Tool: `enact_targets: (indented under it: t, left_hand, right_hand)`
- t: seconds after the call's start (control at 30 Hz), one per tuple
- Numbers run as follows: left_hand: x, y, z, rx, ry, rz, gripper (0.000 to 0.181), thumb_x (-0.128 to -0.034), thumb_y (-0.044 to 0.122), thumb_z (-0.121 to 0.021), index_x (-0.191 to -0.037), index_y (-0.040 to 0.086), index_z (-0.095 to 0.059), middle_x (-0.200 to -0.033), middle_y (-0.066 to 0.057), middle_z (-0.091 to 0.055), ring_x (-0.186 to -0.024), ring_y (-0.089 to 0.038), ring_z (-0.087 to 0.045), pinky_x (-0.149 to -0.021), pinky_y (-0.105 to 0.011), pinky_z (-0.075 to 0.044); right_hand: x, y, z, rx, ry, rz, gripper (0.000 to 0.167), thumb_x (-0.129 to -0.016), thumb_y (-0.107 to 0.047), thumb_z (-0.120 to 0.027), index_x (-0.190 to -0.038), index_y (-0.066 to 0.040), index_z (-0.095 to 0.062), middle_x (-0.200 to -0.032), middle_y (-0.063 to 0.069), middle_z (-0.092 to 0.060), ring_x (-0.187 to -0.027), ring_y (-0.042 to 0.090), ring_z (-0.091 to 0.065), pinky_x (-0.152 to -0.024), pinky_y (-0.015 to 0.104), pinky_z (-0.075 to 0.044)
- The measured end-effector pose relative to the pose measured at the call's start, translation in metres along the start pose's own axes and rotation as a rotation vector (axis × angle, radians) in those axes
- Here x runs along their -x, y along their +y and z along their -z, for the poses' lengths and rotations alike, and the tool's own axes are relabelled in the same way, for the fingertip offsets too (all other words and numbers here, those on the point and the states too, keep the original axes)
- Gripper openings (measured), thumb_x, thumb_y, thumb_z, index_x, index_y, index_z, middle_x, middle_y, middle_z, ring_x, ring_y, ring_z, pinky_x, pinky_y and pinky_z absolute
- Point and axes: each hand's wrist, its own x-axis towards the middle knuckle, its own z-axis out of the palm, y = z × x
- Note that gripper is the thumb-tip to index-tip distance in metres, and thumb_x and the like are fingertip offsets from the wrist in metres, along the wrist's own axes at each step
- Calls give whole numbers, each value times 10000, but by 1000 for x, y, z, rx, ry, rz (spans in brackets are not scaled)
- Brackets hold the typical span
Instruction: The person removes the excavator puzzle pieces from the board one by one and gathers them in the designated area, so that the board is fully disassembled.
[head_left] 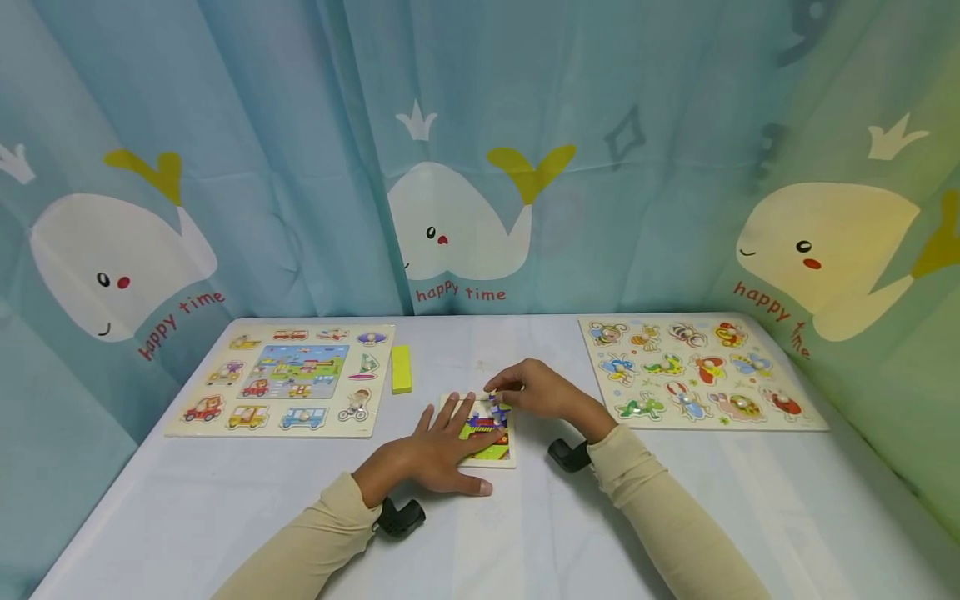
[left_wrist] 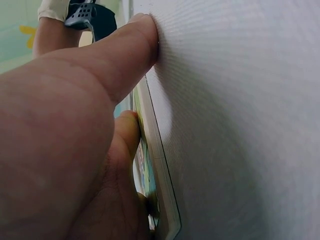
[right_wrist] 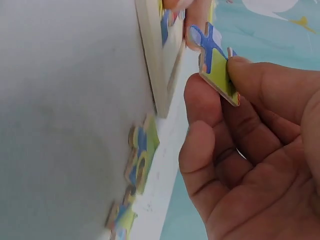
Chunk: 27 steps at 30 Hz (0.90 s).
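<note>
Fingers (right_wrist: 197, 150) of the right hand (head_left: 551, 393) curled, with a blue-and-green puzzle piece (right_wrist: 216, 65) pinched between thumb and fingertips. Held tilted, near the far right part of a small framed puzzle (head_left: 512, 450) (contact between piece and board impossible to tell). Left hand (head_left: 431, 458) spread wide and nearly straight, gripping nothing, fingers laid across the small framed puzzle, thumb down on the tabletop (head_left: 540, 521) just in front of it. Around both wrists, black camera mounts (head_left: 402, 518); behind those, beige sleeves (head_left: 686, 517).

Under the left fingers, a red, green and blue picture partly assembled inside a pale wooden rim, flat on the white surface, with pale backing showing in the right wrist view. Just beside one corner of the rim, loose pieces (right_wrist: 142, 155) in green and blue (somewhat blurred).

Farther out, behind and left of the left hand, a yellow block (head_left: 401, 369), upright in outline, next to a vehicle board (head_left: 348, 430). Well over to the right, an insect board (head_left: 806, 423). Beyond everything, a blue-green curtain (head_left: 637, 250) printed with white whales (head_left: 468, 233) and red lettering (reading "happy time").
</note>
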Motion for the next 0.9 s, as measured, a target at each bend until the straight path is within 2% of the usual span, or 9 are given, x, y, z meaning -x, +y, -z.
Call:
enact_targets:
  t: [0.13,0.4,0.5,0.67,0.77,0.9]
  left_hand:
    - [1,-1,0,3,5,0,753,-896,640,-534,-1543,374,-255,-1612,-125,121,-1449,-326,162,-1108,-595,39]
    - [0,-2,-1,14,16,8,764,-889,651,-536,-1543,381,-248,-1612,-115,129,-1448,-315,172,-1109,-588,45]
    - [-1,-2,-2,10,19,6,767,-886,657,-534,-1543,387,-245,-1614,-114,123,-1450,-313,166,-1110,-589,39]
    - [-2,-2,-3,6,23,4,766,-884,660,-536,-1541,393,-247,-1615,-110,118,-1453,-311,160,-1113,-586,32]
    - [-1,-1,-3,10,22,5,764,-884,654,-544,-1540,392,-253,-1615,-113,117,-1452,-310,162,-1113,-584,35]
    - [-1,0,-2,8,18,1,759,-887,642,-550,-1540,392,-253,-1614,-116,120,-1450,-310,167,-1112,-586,40]
  right_hand:
    - [2,1,5,-24,-5,-2,187,-931,1,-604,-1068,17,-730,-1000,62,-714,-711,114,-550,-622,275,-463]
    - [8,10,17,-14,-40,3,201,-918,42,-587,-1057,33,-732,-1050,122,-711,-726,108,-534,-603,267,-443]
    - [12,15,22,-14,-36,10,203,-913,52,-585,-1050,36,-733,-1047,132,-707,-672,114,-512,-572,270,-430]
    - [19,22,27,-41,-17,11,209,-904,61,-580,-1053,48,-727,-930,107,-698,-560,114,-477,-509,279,-419]
    - [24,26,29,-61,-8,-11,197,-903,51,-586,-1038,42,-729,-918,97,-701,-594,123,-493,-528,285,-429]
    - [30,31,33,-36,12,-46,174,-913,31,-595,-1014,19,-736,-1005,101,-711,-788,162,-597,-644,303,-479]
